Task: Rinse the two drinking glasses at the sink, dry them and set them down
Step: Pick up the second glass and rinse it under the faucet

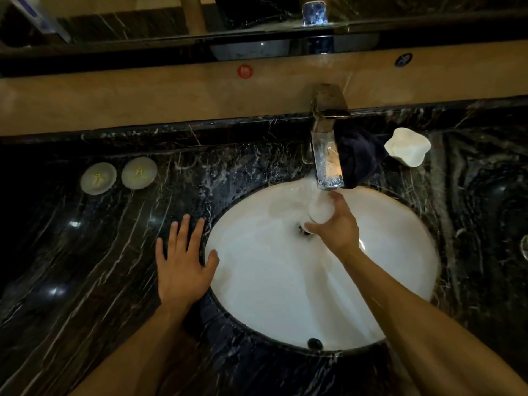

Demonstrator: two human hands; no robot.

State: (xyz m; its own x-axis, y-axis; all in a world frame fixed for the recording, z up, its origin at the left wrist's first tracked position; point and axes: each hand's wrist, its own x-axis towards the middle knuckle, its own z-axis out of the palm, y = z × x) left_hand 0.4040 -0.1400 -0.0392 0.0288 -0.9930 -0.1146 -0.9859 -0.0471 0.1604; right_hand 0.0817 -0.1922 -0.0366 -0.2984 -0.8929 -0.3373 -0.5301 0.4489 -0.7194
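My right hand (338, 224) grips a clear drinking glass (319, 210) over the white sink basin (285, 295), right below the chrome faucet spout (327, 158). Water runs from the spout onto the glass, whose outline is blurred by the flow. My left hand (184, 258) rests flat with spread fingers on the black marble counter (85, 267), at the basin's left rim. At the far right frame edge a second glass (524, 247) shows only as a sliver of clear rim.
A dark cloth (358, 155) hangs by the faucet's right side. Beside it sits a white wavy dish (407, 147). Two round white coasters (98, 178) (139, 172) lie on the counter at the left. A mirror runs along the back wall.
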